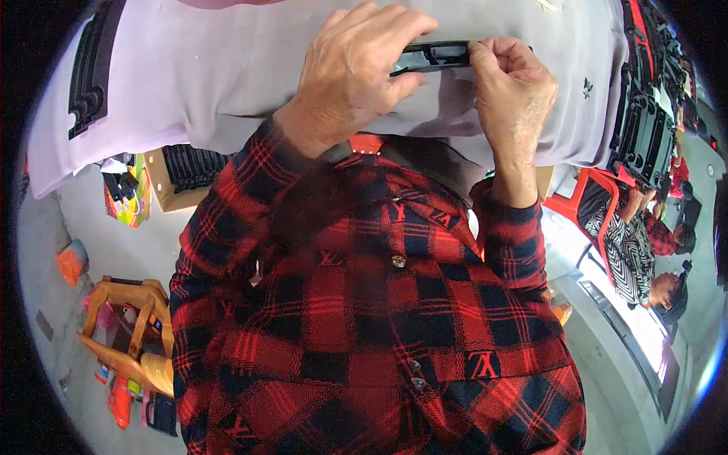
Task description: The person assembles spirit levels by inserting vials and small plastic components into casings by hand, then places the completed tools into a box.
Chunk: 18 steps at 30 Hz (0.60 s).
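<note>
pale lilac cloth-covered table fills the background. on it, near its front edge, a long flat black plastic part is pinched at both ends: left hand fingers curled over it, right hand fingertips gripping. stacked black plastic parts lie right.

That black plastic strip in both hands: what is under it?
Under the black plastic strip lies a pale lilac cloth over the table. The left hand and right hand hide its ends; the tabletop is covered.
</note>
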Each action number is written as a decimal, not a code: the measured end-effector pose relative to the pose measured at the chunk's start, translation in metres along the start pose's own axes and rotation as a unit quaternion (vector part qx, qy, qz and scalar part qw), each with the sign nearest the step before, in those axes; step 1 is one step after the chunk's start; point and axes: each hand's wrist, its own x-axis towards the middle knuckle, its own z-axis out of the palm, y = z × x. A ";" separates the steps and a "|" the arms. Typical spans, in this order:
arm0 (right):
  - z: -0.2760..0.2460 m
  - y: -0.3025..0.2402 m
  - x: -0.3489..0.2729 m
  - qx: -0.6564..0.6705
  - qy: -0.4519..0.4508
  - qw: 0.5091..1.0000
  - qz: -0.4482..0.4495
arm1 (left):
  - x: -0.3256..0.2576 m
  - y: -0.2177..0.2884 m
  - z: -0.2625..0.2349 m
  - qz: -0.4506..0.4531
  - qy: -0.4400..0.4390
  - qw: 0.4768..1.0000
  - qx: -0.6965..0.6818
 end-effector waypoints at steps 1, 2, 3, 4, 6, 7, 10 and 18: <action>0.000 -0.001 -0.001 -0.001 0.000 1.000 0.001 | -0.001 -0.001 -0.002 0.017 -0.007 1.000 0.010; 0.000 -0.002 -0.002 -0.013 0.008 1.000 -0.010 | -0.001 -0.002 -0.003 0.034 -0.014 0.999 0.021; -0.001 -0.002 -0.002 -0.026 0.017 0.999 -0.021 | -0.002 -0.002 -0.004 0.035 -0.014 0.999 0.019; 0.000 -0.003 -0.001 -0.025 0.015 0.999 -0.020 | -0.003 -0.001 -0.006 0.032 -0.026 0.999 0.015; 0.001 -0.005 0.000 -0.025 0.006 1.000 0.001 | -0.006 -0.004 -0.004 0.029 -0.038 0.999 0.010; 0.001 -0.006 0.001 -0.025 0.005 1.000 0.001 | -0.007 -0.009 0.000 0.050 -0.038 0.997 0.045; 0.000 -0.006 0.002 -0.027 0.003 1.000 0.016 | -0.012 -0.013 0.008 0.082 -0.033 0.991 0.096; 0.000 -0.004 0.001 -0.007 0.006 0.999 0.036 | -0.016 -0.010 0.014 0.087 -0.012 0.986 0.145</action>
